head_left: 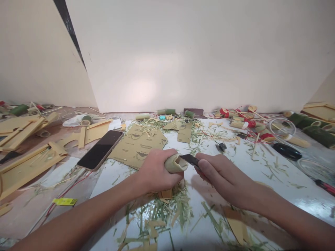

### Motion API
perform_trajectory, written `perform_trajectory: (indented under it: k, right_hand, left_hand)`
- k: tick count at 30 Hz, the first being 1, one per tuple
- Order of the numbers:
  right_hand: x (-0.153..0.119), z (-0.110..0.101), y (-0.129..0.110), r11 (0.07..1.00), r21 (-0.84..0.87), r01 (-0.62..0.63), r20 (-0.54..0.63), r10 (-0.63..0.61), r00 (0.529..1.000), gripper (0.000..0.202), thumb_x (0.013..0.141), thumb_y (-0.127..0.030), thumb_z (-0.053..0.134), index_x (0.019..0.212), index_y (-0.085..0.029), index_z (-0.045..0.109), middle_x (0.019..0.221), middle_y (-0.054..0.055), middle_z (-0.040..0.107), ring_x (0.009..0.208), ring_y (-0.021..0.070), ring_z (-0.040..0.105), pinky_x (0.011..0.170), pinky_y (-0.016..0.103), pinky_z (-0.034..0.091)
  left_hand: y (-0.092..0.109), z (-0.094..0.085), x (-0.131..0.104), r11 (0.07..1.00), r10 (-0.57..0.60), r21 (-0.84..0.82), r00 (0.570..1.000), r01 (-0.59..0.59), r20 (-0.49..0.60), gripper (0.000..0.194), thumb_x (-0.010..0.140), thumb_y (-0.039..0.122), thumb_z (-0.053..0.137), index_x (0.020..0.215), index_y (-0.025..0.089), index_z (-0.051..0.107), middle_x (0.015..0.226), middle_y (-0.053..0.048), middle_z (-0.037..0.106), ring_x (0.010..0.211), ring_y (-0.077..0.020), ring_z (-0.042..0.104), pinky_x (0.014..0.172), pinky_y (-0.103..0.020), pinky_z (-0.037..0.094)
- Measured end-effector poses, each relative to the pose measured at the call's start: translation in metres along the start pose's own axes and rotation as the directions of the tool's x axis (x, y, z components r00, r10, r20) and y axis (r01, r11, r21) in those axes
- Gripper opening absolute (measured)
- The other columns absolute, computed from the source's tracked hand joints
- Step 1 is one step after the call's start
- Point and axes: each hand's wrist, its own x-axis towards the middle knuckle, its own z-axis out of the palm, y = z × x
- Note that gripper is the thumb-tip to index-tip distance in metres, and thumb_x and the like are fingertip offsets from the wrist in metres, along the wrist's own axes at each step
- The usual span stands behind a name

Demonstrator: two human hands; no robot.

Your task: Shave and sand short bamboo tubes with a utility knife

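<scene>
My left hand (157, 170) is wrapped round a pale piece of bamboo tube (171, 164), its hollow end facing right. In my right hand (222, 174) is a dark-handled knife (190, 159), gripped between thumb and fingers. The blade's tip meets the open rim of the tube, though I cannot tell how far it reaches inside. Green and pale bamboo shavings (167, 209) lie beneath both hands on a white sheet (204, 198). Just beyond my left hand is a sheet of brown sandpaper (138, 143), printed side up.
A phone (101, 150) lies at the left beside cut wooden pieces (34, 170). Bamboo tubes with red bands (251, 122), a black oval object (287, 151) and green bamboo lengths (319, 134) are on the right. A pale wall panel (196, 62) rises behind.
</scene>
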Motion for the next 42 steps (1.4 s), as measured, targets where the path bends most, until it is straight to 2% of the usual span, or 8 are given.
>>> perform_trajectory:
  k: [6,24,32,37,42]
  right_hand:
    - [0.000,0.005,0.002,0.991,-0.131,0.041,-0.023,-0.044,0.999,0.045,0.102,-0.048,0.023,0.069,-0.022,0.036,0.057,-0.004,0.040,0.052,0.0122,0.038,0.052,0.027,0.027]
    - [-0.001,0.008,0.005,0.992,-0.124,0.021,-0.030,-0.025,0.999,0.046,0.101,-0.050,0.022,0.069,-0.022,0.037,0.056,-0.004,0.041,0.051,0.0121,0.038,0.052,0.027,0.028]
    - [-0.001,0.010,0.003,0.988,-0.154,0.025,-0.029,-0.029,0.999,0.045,0.101,-0.050,0.021,0.069,-0.022,0.036,0.056,-0.004,0.041,0.051,0.0129,0.039,0.052,0.027,0.028]
    - [-0.004,0.010,-0.001,0.979,-0.197,-0.041,0.015,0.045,0.999,0.044,0.101,-0.050,0.019,0.072,-0.023,0.039,0.057,-0.003,0.043,0.051,0.0142,0.040,0.053,0.028,0.028]
    - [-0.005,0.010,-0.007,0.972,-0.226,-0.073,0.129,0.104,0.986,0.041,0.101,-0.046,0.019,0.078,-0.023,0.044,0.065,0.000,0.051,0.058,0.0161,0.045,0.058,0.029,0.031]
  left_hand:
    - [0.003,0.002,-0.002,0.999,-0.007,-0.046,1.000,0.007,0.012,0.016,0.063,0.020,0.062,0.061,0.018,0.047,0.054,0.008,0.049,0.052,-0.0076,0.043,0.048,-0.020,0.031]
    - [0.004,0.001,-0.003,0.999,-0.002,-0.043,1.000,0.003,0.015,0.015,0.062,0.020,0.062,0.061,0.018,0.048,0.053,0.008,0.048,0.052,-0.0065,0.042,0.048,-0.018,0.031]
    - [0.005,0.001,-0.004,1.000,0.010,-0.007,0.999,-0.010,0.034,0.012,0.064,0.022,0.062,0.062,0.019,0.050,0.055,0.007,0.051,0.052,-0.0079,0.046,0.050,-0.020,0.034]
    - [0.008,-0.001,-0.005,1.000,-0.007,0.014,0.997,0.006,0.071,0.013,0.062,0.023,0.060,0.060,0.019,0.048,0.053,0.007,0.049,0.050,-0.0083,0.043,0.049,-0.020,0.032]
    - [0.009,-0.003,-0.004,0.994,0.010,0.103,0.987,-0.027,0.158,0.012,0.060,0.026,0.059,0.058,0.019,0.049,0.050,0.006,0.048,0.048,-0.0090,0.042,0.047,-0.021,0.030]
